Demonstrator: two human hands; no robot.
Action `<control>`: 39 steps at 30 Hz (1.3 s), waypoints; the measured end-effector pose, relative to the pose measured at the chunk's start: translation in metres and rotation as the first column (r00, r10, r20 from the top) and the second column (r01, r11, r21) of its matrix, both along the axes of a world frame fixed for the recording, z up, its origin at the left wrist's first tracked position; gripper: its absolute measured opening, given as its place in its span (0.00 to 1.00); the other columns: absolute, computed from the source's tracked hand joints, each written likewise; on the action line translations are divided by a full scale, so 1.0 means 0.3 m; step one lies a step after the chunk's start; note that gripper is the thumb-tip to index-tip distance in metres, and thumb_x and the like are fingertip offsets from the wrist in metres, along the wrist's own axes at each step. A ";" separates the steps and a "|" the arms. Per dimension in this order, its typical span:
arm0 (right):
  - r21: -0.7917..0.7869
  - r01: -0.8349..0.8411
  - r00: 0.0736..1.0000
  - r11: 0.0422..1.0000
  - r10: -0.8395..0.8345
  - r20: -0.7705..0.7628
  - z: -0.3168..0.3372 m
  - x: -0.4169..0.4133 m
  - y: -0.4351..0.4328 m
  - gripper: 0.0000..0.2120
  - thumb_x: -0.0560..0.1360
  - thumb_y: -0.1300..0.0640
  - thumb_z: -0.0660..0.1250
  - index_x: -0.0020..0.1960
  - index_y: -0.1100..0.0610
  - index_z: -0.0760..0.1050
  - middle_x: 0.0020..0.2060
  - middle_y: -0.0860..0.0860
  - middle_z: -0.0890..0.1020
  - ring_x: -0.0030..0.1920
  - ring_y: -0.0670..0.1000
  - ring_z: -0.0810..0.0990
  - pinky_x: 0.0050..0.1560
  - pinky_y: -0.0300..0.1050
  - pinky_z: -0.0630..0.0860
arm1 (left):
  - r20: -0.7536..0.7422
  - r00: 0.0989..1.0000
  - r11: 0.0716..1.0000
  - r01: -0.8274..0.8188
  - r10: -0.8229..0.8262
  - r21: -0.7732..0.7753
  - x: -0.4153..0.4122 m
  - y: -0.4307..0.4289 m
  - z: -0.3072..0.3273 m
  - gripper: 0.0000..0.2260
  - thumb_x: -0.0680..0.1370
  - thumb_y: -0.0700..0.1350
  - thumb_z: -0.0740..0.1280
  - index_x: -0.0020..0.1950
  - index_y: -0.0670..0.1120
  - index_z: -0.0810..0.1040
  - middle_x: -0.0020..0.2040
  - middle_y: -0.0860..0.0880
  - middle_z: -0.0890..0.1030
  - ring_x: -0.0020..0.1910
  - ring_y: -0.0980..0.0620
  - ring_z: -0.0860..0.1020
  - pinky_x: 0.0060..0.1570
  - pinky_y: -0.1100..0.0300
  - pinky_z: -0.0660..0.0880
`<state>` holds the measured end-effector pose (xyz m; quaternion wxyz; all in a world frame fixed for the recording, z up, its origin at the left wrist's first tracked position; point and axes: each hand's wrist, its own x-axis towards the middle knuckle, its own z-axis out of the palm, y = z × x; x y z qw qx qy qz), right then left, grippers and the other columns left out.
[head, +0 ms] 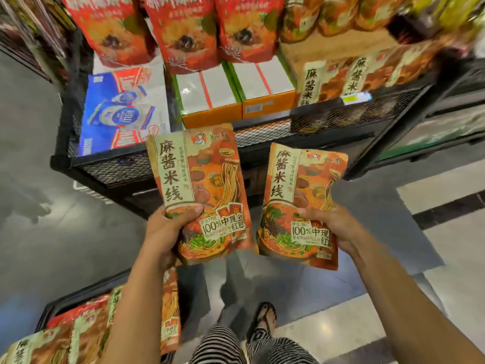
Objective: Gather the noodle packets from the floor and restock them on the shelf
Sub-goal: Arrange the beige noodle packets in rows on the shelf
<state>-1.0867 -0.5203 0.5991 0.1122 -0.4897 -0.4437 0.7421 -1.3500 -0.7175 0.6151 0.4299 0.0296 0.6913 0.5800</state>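
Observation:
I hold two orange noodle packets upright in front of the black wire shelf [126, 164]. My left hand [165, 229] grips the lower left corner of one noodle packet [207, 185], thumb across its front. My right hand [333, 227] grips the lower right part of the second noodle packet [296, 195], thumb on its front. More packets of the same kind [349, 77] stand in a row on the shelf at the upper right. Several others lie in a black crate [78, 329] at the lower left.
Red pouches [183, 30] hang above the shelf. Orange-and-white boxes [236, 93] and a blue-and-white pack [123, 106] sit on the shelf. Grey floor lies to the left, pale tiles with dark stripes to the right. My sandalled foot [265, 319] stands below.

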 end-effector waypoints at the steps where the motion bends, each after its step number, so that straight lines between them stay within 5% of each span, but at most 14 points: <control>1: -0.003 0.014 1.000 1.000 -0.014 -0.009 0.007 0.014 0.035 0.48 0.37 0.50 0.86 0.57 0.60 0.80 0.48 0.59 0.86 0.45 0.59 0.86 0.42 0.49 0.83 | 0.003 1.000 1.000 0.018 -0.018 0.014 0.008 0.044 0.012 0.23 0.62 0.41 0.82 0.55 0.45 0.81 0.49 0.43 0.86 0.48 0.42 0.85 0.51 0.46 0.81; 7: -0.058 0.107 0.990 0.993 -0.112 -0.089 0.032 0.042 0.237 0.54 0.37 0.48 0.87 0.61 0.62 0.78 0.51 0.62 0.85 0.49 0.62 0.85 0.49 0.55 0.82 | -0.067 0.996 0.992 0.072 -0.065 0.108 0.005 0.310 0.089 0.23 0.60 0.42 0.77 0.55 0.42 0.80 0.44 0.46 0.87 0.37 0.51 0.85 0.32 0.61 0.80; 11: -0.020 0.156 0.972 0.988 -0.157 -0.175 0.091 0.003 0.442 0.51 0.41 0.50 0.88 0.62 0.62 0.78 0.55 0.63 0.83 0.55 0.65 0.82 0.54 0.61 0.80 | -0.081 0.992 0.981 0.105 -0.092 0.166 -0.070 0.533 0.130 0.36 0.49 0.51 0.86 0.55 0.43 0.82 0.50 0.40 0.85 0.47 0.41 0.85 0.48 0.46 0.81; 14: 0.060 0.213 0.962 0.975 -0.199 -0.188 0.152 -0.053 0.627 0.48 0.40 0.49 0.88 0.57 0.61 0.80 0.54 0.63 0.83 0.54 0.65 0.83 0.55 0.62 0.79 | -0.161 0.980 0.962 0.151 -0.116 0.226 -0.145 0.743 0.177 0.33 0.54 0.49 0.84 0.57 0.43 0.82 0.51 0.41 0.85 0.50 0.40 0.84 0.51 0.43 0.80; 19: 0.165 0.285 0.945 0.944 -0.248 -0.215 0.266 -0.143 0.917 0.46 0.33 0.47 0.87 0.49 0.60 0.82 0.43 0.58 0.87 0.41 0.56 0.86 0.38 0.49 0.83 | -0.271 0.952 0.941 0.217 -0.145 0.259 -0.231 1.098 0.291 0.19 0.65 0.41 0.77 0.54 0.44 0.80 0.42 0.47 0.86 0.33 0.54 0.84 0.30 0.63 0.77; 21: 0.204 0.303 0.937 0.931 -0.253 -0.240 0.312 -0.156 1.012 0.45 0.33 0.47 0.86 0.49 0.60 0.82 0.42 0.56 0.87 0.40 0.54 0.86 0.36 0.46 0.82 | -0.318 0.935 0.927 0.250 -0.157 0.279 -0.259 1.224 0.323 0.21 0.67 0.41 0.77 0.58 0.40 0.79 0.43 0.45 0.84 0.28 0.57 0.81 0.23 0.67 0.73; 24: 0.265 0.301 0.938 0.916 -0.234 -0.256 0.376 -0.151 1.150 0.40 0.42 0.50 0.86 0.52 0.59 0.82 0.45 0.56 0.87 0.43 0.55 0.86 0.38 0.46 0.82 | -0.371 0.915 0.918 0.277 -0.160 0.286 -0.285 1.398 0.353 0.24 0.65 0.43 0.79 0.60 0.41 0.80 0.47 0.45 0.85 0.39 0.51 0.85 0.31 0.61 0.77; 28: 0.313 0.296 0.942 0.903 -0.223 -0.250 0.448 -0.129 1.358 0.30 0.55 0.57 0.77 0.57 0.60 0.79 0.43 0.53 0.87 0.41 0.52 0.86 0.37 0.44 0.82 | -0.408 0.891 0.897 0.334 -0.200 0.289 -0.268 1.615 0.364 0.17 0.68 0.41 0.79 0.54 0.41 0.81 0.45 0.44 0.86 0.35 0.52 0.84 0.29 0.62 0.77; 31: 0.337 0.300 0.944 0.892 -0.227 -0.240 0.454 -0.111 1.541 0.38 0.49 0.55 0.82 0.59 0.61 0.80 0.44 0.55 0.87 0.43 0.55 0.86 0.39 0.47 0.82 | -0.383 0.906 0.900 0.311 -0.182 0.307 -0.223 1.776 0.345 0.26 0.62 0.45 0.81 0.58 0.40 0.80 0.47 0.44 0.86 0.39 0.48 0.85 0.32 0.59 0.78; 34: 0.366 0.275 0.951 0.889 -0.197 -0.236 0.440 -0.093 1.738 0.41 0.44 0.50 0.86 0.55 0.59 0.82 0.46 0.56 0.87 0.44 0.56 0.86 0.41 0.49 0.83 | -0.305 0.941 0.909 0.247 -0.142 0.336 -0.167 1.940 0.302 0.23 0.65 0.40 0.79 0.58 0.43 0.79 0.47 0.46 0.86 0.40 0.50 0.85 0.33 0.60 0.79; 39: 0.414 0.244 0.965 0.877 -0.176 -0.196 0.427 -0.065 2.049 0.17 0.62 0.62 0.78 0.50 0.58 0.80 0.38 0.48 0.87 0.36 0.46 0.86 0.33 0.39 0.81 | -0.284 0.950 0.909 0.227 -0.128 0.349 -0.073 2.189 0.225 0.17 0.69 0.35 0.76 0.56 0.45 0.79 0.46 0.50 0.86 0.43 0.52 0.85 0.39 0.60 0.80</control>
